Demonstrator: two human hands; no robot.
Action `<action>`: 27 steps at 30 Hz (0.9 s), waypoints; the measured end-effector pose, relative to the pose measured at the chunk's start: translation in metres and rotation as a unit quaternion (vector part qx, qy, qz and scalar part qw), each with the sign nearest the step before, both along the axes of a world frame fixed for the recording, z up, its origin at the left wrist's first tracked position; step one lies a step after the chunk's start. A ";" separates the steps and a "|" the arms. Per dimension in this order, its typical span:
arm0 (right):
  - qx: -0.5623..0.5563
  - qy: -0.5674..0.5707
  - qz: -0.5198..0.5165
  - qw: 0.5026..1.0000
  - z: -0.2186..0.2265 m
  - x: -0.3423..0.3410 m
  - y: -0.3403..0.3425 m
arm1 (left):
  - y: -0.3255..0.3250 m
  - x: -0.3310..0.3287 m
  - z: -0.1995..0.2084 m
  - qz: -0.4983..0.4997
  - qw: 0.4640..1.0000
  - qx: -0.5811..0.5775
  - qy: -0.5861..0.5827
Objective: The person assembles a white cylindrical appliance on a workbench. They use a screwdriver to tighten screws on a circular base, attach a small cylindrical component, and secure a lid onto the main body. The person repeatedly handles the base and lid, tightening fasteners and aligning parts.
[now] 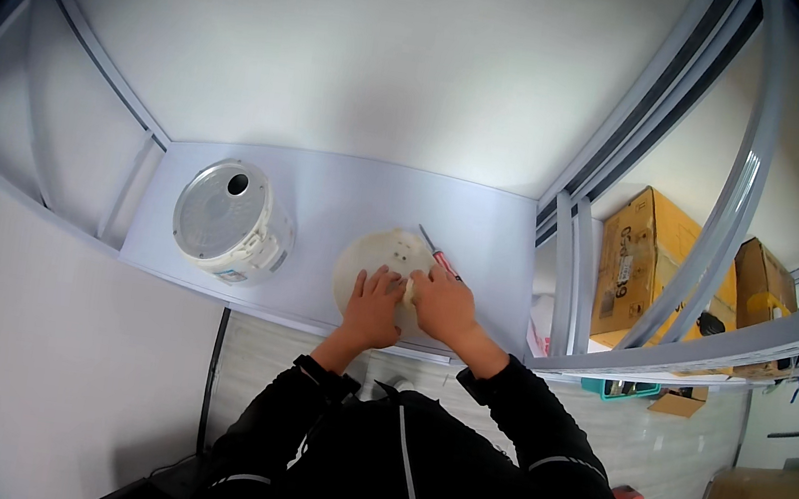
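Resting palm down with its fingers a little apart, the left hand [373, 312] covers the near part of a pale round disc [369, 249], which lies to the right of the white bucket [223, 211], well apart from it. This hand seems to have hold of nothing and only touches the disc from above. The right hand [443, 304], farther from the bucket, reaches over the disc's other side with bent fingers; a small pale bit [409, 291] shows at their tips, but whether they pinch it I cannot tell. A red-handled tool [441, 259] lies just beside the disc, on the side away from the bucket.

By its look the disc is probably light and fairly stiff, perhaps plastic, with a smooth face that could slide on the pale table [328, 180]. It hardly seems fragile, though a thin rim might flex. The rim facing the bucket is bare and looks the best place to take hold, with a flat palm steadying the face.

The hands hide the disc's near and middle parts, and its thickness does not show. The dark spots [401, 250] on its far part are too small to tell as holes or loose pieces. Whether the tool's handle touches the right hand is unclear.
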State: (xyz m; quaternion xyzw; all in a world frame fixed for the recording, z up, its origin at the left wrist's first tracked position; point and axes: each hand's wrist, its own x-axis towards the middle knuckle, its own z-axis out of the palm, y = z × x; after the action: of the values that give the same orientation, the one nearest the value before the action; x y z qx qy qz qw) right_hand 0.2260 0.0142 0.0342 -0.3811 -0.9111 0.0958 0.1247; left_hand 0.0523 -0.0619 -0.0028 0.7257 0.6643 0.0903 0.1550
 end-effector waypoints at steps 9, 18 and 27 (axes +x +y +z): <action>-0.093 0.090 -0.221 0.967 0.023 0.059 -0.007 | 0.004 0.011 -0.002 0.033 0.999 0.019 -0.035; -0.084 0.070 -0.269 0.957 -0.040 0.102 -0.013 | 0.011 0.017 0.001 0.081 0.992 0.070 -0.068; -0.072 0.047 -0.262 0.961 -0.044 0.114 -0.020 | 0.009 0.021 -0.006 0.088 0.981 0.161 -0.069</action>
State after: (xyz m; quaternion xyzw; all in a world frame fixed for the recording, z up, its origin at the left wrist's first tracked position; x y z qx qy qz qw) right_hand 0.3396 -0.0058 -0.0100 -0.6098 -0.7629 0.1429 0.1607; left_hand 0.0738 -0.0528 -0.0089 0.6722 0.6897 0.2590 0.0729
